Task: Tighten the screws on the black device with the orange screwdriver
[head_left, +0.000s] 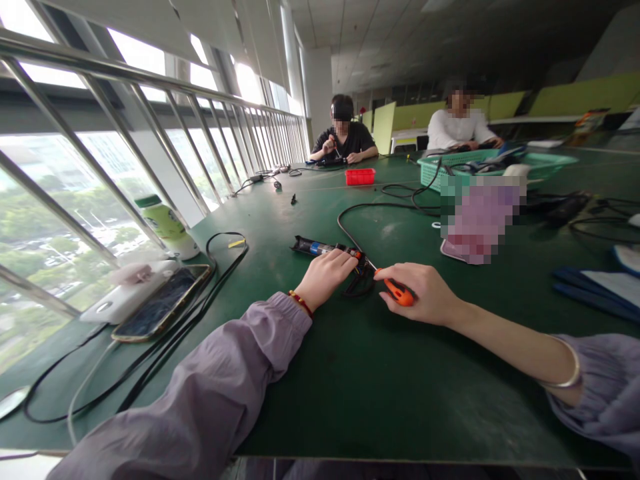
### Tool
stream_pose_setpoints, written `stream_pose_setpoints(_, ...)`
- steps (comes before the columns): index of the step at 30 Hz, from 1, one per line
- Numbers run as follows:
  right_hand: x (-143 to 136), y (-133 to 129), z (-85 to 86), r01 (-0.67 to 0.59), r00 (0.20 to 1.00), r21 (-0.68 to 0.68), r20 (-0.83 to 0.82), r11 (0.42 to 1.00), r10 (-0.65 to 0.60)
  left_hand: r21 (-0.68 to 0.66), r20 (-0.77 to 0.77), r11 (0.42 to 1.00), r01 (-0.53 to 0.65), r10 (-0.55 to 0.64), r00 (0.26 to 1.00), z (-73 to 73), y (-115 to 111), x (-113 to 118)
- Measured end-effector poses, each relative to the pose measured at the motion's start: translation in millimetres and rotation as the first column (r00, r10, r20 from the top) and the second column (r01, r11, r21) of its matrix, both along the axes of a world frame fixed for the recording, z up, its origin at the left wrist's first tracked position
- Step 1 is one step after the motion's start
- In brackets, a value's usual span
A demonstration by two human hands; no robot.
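Note:
My left hand (329,275) is closed over an opened black corded device (305,246), which lies on the green table with a blue part and some inner parts showing. Between the fingers of my right hand (425,291) is a screwdriver (400,293) with an orange and black handle. Its thin metal shaft points up and left into the device's near end, beside my left fingertips. The very tip of the shaft is hidden among the dark parts. A black cord (345,213) loops away behind the device.
At left lie a phone (163,303), a white case (125,293), loose cables (200,300) and a green bottle (167,227) near the railing (190,107). Farther off are a red box (360,177), a teal basket (430,175) and a blurred pink item (483,220). Two people sit across the table.

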State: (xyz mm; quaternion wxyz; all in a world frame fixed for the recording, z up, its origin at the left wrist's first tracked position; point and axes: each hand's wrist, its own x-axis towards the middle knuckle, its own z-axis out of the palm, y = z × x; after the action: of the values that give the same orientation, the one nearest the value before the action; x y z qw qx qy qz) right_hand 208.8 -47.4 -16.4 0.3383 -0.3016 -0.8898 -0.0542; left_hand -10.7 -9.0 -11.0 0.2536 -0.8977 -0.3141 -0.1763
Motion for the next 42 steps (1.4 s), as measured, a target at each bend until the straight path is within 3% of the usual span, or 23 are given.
stream_pose_setpoints(7, -0.9, -5.3, 2.8, 0.180, 0.940, 0.056, -0.303, 0.982, -0.155, -0.102, 0.268, 0.990, -0.094, 0.118, 0.956, 0.2, 14.1, -14.1)
stream_pose_setpoints(11, -1.2, -7.7, 5.3, 0.163, 0.896, 0.059, -0.426, 0.985, -0.123, -0.230, 0.258, 0.969, -0.094, 0.153, 0.954, -4.1, 28.8, -32.7)
stream_pose_setpoints(17, -3.8, -8.1, 2.9, 0.015, 0.965, 0.117, -0.263, 0.993, 0.016, -0.255, 0.227, 0.941, -0.220, 0.280, 0.933, -10.0, 36.0, -34.0)
stream_pose_setpoints(21, -5.3, -6.3, -1.2, 0.016, 0.982, 0.091, -0.187, 0.996, 0.002, -0.217, 0.254, 0.935, -0.282, 0.333, 0.908, -10.9, 39.2, -25.4)
stream_pose_setpoints(29, -5.7, -7.2, -0.4, 0.067, 0.960, -0.042, -0.269, 0.997, -0.076, -0.293, 0.310, 0.927, -0.233, 0.323, 0.894, -14.0, 44.0, -26.9)
stream_pose_setpoints(42, -6.9, -7.6, 0.3, 0.047, 0.967, -0.060, -0.249, 0.997, -0.060, -0.258, 0.323, 0.942, -0.216, 0.294, 0.899, -10.0, 39.8, -27.2)
